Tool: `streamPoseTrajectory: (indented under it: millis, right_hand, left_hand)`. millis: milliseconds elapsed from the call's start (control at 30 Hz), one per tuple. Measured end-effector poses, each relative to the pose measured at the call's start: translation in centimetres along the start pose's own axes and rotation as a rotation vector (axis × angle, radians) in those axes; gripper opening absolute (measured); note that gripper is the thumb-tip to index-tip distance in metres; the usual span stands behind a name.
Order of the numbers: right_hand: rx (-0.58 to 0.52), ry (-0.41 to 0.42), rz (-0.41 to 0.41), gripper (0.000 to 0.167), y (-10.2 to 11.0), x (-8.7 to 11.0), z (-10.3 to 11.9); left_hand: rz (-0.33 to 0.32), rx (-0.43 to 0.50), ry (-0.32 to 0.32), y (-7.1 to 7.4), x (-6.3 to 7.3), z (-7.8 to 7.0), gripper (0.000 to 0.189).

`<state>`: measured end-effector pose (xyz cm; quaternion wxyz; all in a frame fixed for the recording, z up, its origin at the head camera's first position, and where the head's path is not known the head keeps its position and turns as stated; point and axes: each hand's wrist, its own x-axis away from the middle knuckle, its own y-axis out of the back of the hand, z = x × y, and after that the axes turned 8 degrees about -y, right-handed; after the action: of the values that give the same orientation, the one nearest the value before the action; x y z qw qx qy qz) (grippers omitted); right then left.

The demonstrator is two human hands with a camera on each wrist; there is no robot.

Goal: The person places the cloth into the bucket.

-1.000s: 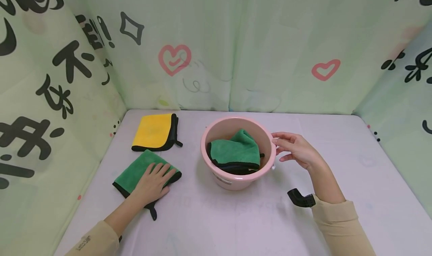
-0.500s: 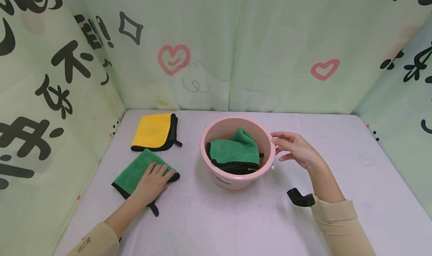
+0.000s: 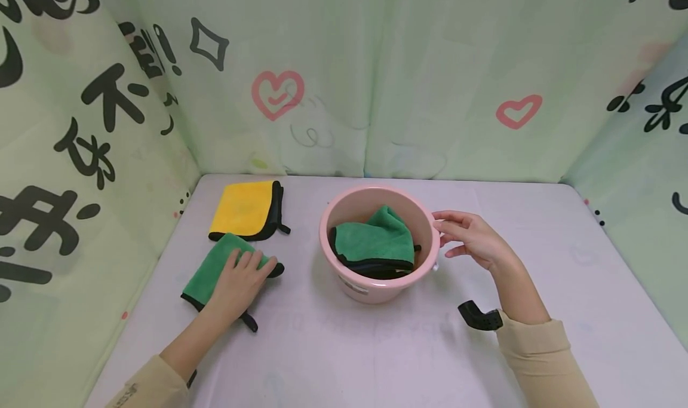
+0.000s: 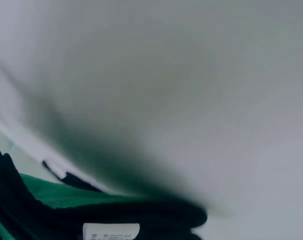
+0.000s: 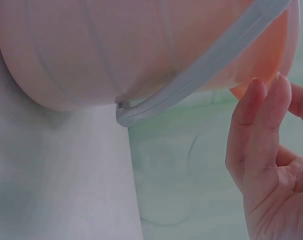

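My left hand (image 3: 238, 285) grips a folded green towel (image 3: 206, 279) with black edging, fingers bent over its top. In the left wrist view the towel's dark layered edges (image 4: 156, 212) and a white label (image 4: 111, 231) show, raised from the blurred surface. A pink bucket (image 3: 371, 291) stands upright at the middle, with another green towel (image 3: 376, 241) inside. The right hand (image 3: 475, 241) touches the bucket's right rim with its fingertips. In the right wrist view its fingers (image 5: 261, 125) are fairly straight beside the rim.
A folded yellow towel (image 3: 242, 209) with black trim lies behind the left hand, close to the green one. The bucket's pale handle (image 5: 201, 65) hangs along its side. Printed curtains (image 3: 430, 79) enclose the white table (image 3: 376, 360) at the back and sides.
The left fingers have bent more and the hand has shifted slightly away from the wearer. The green towel has bunched up, its loop moving back. The right hand and bucket stay put.
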<state>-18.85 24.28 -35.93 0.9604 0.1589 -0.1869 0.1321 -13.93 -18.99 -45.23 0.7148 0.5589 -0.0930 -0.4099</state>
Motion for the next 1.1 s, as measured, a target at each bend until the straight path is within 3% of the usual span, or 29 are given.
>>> streamPoseTrajectory:
  millis: [467,633,867,1100]
  right_hand:
    - [-0.015,0.011,0.011,0.054,0.0,0.1,0.0]
    - [-0.014,0.014,0.011,0.054,0.0,0.0,0.0]
    - [-0.009,0.011,0.009,0.054,0.0,0.0,-0.1]
    - [-0.01,0.009,0.009,0.055,0.0,0.0,0.0]
  left_hand:
    - [-0.165,-0.044,-0.007,4.6,-4.8,1.1,0.036]
    - [-0.225,-0.106,-0.011,6.2,-6.9,1.5,0.028]
    - [-0.301,-0.111,-0.049,8.1,-9.9,1.6,0.025]
    - [-0.37,-0.079,-0.128,9.9,-12.8,0.7,0.025]
